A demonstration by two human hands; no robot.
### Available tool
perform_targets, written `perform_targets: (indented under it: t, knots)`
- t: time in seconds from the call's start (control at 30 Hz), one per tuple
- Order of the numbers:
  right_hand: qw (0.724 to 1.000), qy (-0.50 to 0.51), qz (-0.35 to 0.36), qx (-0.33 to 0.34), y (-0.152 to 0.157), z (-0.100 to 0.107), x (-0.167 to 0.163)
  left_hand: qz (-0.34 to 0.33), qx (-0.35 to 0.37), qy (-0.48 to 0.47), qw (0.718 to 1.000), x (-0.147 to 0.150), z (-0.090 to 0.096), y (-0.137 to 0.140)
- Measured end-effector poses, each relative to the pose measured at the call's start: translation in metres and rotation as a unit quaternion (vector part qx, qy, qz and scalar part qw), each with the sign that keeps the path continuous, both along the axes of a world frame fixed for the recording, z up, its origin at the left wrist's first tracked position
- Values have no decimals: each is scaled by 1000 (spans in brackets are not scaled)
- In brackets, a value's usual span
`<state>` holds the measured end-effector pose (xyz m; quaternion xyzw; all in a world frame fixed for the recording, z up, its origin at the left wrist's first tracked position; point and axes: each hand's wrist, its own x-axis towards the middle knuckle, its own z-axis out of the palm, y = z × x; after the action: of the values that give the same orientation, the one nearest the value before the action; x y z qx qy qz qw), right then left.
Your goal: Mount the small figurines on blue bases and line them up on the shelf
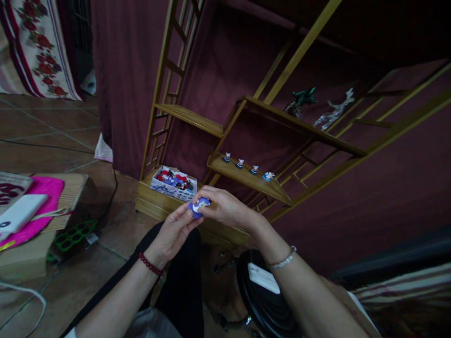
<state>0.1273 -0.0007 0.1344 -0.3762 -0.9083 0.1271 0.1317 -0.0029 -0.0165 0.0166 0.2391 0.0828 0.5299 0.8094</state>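
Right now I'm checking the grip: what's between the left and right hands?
A small purple-and-white figurine, held by left hand and right hand, in the head view.

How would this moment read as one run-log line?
left hand: holds purple figurine; right hand: holds same figurine; open box: colorful items inside; shelf: four small figurines

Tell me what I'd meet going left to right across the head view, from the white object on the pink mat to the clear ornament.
White object, green tray with round holes, box of figurines, purple figurine, row of four small figurines, green ornament, clear ornament.
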Motion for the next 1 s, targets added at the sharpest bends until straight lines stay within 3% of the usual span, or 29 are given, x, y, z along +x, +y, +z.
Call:
perform_targets:
  t: [0.2, 0.47, 1.0]
  knots:
    - [998, 24, -66, -6, -3, -2, -1, 6, 0, -13, 1000, -1, 2, 1]
    - [982, 96, -143, -84, -3, -15, 2, -8, -15, -23, 1000, 0, 0, 2]
    - [967, 159, -173, -96, -3, -32, 6, -7, -14, -21, 1000, 0, -2, 4]
